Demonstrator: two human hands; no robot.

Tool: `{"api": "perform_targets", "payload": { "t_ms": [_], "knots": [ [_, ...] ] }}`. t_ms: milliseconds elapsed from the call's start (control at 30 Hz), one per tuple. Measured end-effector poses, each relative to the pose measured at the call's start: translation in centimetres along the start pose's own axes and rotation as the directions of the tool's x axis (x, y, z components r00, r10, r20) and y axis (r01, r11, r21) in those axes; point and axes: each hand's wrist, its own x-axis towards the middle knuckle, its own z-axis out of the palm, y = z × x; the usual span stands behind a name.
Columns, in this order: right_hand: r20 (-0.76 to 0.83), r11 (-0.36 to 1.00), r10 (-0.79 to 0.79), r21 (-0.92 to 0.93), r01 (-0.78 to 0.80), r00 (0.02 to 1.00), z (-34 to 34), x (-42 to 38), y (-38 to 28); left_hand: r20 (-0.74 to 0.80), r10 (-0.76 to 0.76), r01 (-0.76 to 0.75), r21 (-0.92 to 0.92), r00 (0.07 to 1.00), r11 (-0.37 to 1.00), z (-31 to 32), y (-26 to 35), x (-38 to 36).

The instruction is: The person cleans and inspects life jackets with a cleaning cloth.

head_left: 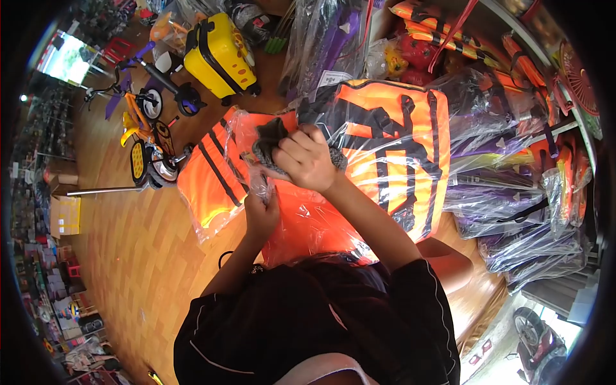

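A person in a black short-sleeved top with white piping (276, 321) works over an orange life vest with black straps (391, 138), wrapped in shiny clear plastic, in a room crowded with goods. The right hand (305, 157) is closed in a fist around a crumpled dark grey cloth (273, 138) at the vest's left edge, the cloth showing on both sides of the knuckles. Just nearer the body and left of the vest, the left hand (263, 208) has its grip closed on a bunched edge of clear plastic film (260, 185). An orange panel with dark stripes (215, 170) spreads left of the vest; whether the two are joined cannot be told. Beyond the vest and to its left stands a yellow hard-shell suitcase (220, 58), with an orange-framed child's bike (144, 128) farther left. Purple packages in clear plastic (491, 183) are stacked right of the vest, and wood-patterned flooring (128, 269) stretches away to its left.
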Motion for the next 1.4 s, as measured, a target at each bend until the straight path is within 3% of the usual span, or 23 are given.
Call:
{"api": "perform_targets", "payload": {
  "t_ms": [67, 133, 200, 267, 333, 367, 400, 433, 500, 567, 667, 700, 733, 767, 833, 867, 933, 967, 1067, 1133, 1233, 1333, 1400],
  "knots": [
    [0.022, 0.999, 0.001, 0.034, -0.001, 1.000, -0.1, -0.5, -0.3, 0.039, -0.046, 0.047, -0.039, 0.998, 0.998, -0.9, -0.9, 0.7],
    [0.066, 0.998, -0.014, 0.070, 0.010, 0.998, -0.1, -1.0, -0.4, 0.243, 0.007, 0.059, -0.265, 0.970, 0.962, -2.7, -2.3, 2.2],
    [0.109, 0.992, 0.015, 0.120, -0.028, 0.994, 0.1, -1.9, -0.9, 0.594, -0.078, 0.179, -0.112, 0.801, 0.977, -6.9, -1.4, 3.4],
    [0.153, 0.984, 0.043, 0.167, -0.068, 0.987, 0.2, -2.6, -1.2, 0.658, -0.144, 0.244, -0.063, 0.739, 0.968, -10.6, -3.0, 5.1],
    [0.198, 0.971, 0.042, 0.224, -0.087, 0.979, 0.2, -3.1, -1.4, 0.461, -0.089, 0.136, -0.070, 0.883, 0.988, -12.6, -0.9, 6.6],
    [0.197, 0.970, 0.040, 0.228, -0.086, 0.980, 0.3, -3.3, -1.6, 0.151, -0.227, 0.232, -0.014, 0.962, 0.973, -12.3, 0.9, 7.7],
    [0.208, 0.965, 0.059, 0.239, -0.109, 0.976, 0.4, -3.5, -1.8, -0.028, -0.165, 0.160, -0.122, 0.986, 0.979, -11.6, 2.0, 8.9],
    [0.217, 0.960, 0.075, 0.250, -0.130, 0.973, 0.5, -3.7, -2.0, -0.105, -0.105, 0.085, -0.182, 0.989, 0.980, -10.8, 3.6, 10.0],
    [0.220, 0.960, 0.058, 0.254, -0.115, 0.974, 0.5, -3.9, -2.2, -0.093, 0.086, -0.081, 0.054, 0.992, 0.995, -9.2, 1.9, 12.8],
    [0.228, 0.962, 0.043, 0.254, -0.103, 0.973, 0.2, -4.0, -2.3, 0.179, 0.074, -0.127, 0.309, 0.981, 0.943, -6.1, 4.9, 13.7],
    [0.238, 0.953, 0.061, 0.276, -0.127, 0.969, -0.3, -4.1, -2.2, 0.263, 0.176, -0.283, 0.460, 0.949, 0.842, -1.4, 2.2, 16.2],
    [0.226, 0.945, 0.113, 0.276, -0.175, 0.968, -0.6, -4.3, -2.2, 0.471, -0.098, -0.143, 0.450, 0.877, 0.882, -0.6, 2.9, 16.9],
    [0.213, 0.935, 0.168, 0.275, -0.224, 0.962, -0.8, -4.4, -2.1, 0.640, -0.343, -0.002, 0.473, 0.687, 0.881, -0.2, 3.4, 17.3],
    [0.214, 0.936, 0.170, 0.269, -0.226, 0.962, -0.9, -4.4, -2.0, 0.645, -0.338, -0.006, 0.469, 0.685, 0.883, -0.2, 3.8, 17.1],
    [0.098, 0.767, 0.557, 0.320, -0.556, 0.825, -1.5, -3.9, -1.8, 0.635, -0.227, -0.116, 0.451, 0.738, 0.885, -0.1, 4.6, 16.1],
    [0.097, 0.770, 0.555, 0.315, -0.554, 0.826, -1.9, -3.4, -1.5, 0.637, -0.221, -0.120, 0.446, 0.739, 0.887, -0.3, 4.9, 15.6],
    [-0.072, 0.398, 0.906, 0.478, -0.783, 0.416, -3.7, 0.4, -1.0, 0.525, 0.217, -0.387, 0.240, 0.823, 0.890, -0.9, 5.4, 14.6],
    [-0.127, 0.485, 0.869, 0.402, -0.776, 0.478, -4.2, 1.3, 0.2, 0.386, 0.367, -0.489, 0.290, 0.846, 0.823, -0.6, 5.3, 14.0],
    [-0.178, 0.770, 0.638, 0.135, -0.624, 0.749, -4.6, 4.5, 4.0, 0.406, 0.356, -0.522, 0.440, 0.841, 0.731, -1.0, 7.3, 13.3],
    [0.058, 0.826, 0.546, 0.128, -0.549, 0.836, -3.0, 4.6, 4.6, 0.440, 0.344, -0.539, 0.472, 0.830, 0.697, -1.1, 8.1, 13.2],
    [0.218, 0.882, 0.467, -0.039, -0.470, 0.857, -0.6, 1.4, 4.4, 0.502, 0.280, -0.537, 0.494, 0.818, 0.683, -0.9, 8.4, 13.1],
    [0.188, 0.859, 0.497, 0.029, -0.511, 0.847, -1.5, -0.3, 5.1, 0.523, 0.243, -0.504, 0.442, 0.817, 0.742, -1.3, 7.8, 13.0],
    [0.194, 0.864, 0.503, -0.101, -0.493, 0.842, -2.6, -1.8, 6.4, 0.515, 0.203, -0.469, 0.461, 0.833, 0.753, -1.4, 7.3, 12.8]
  ]
}}
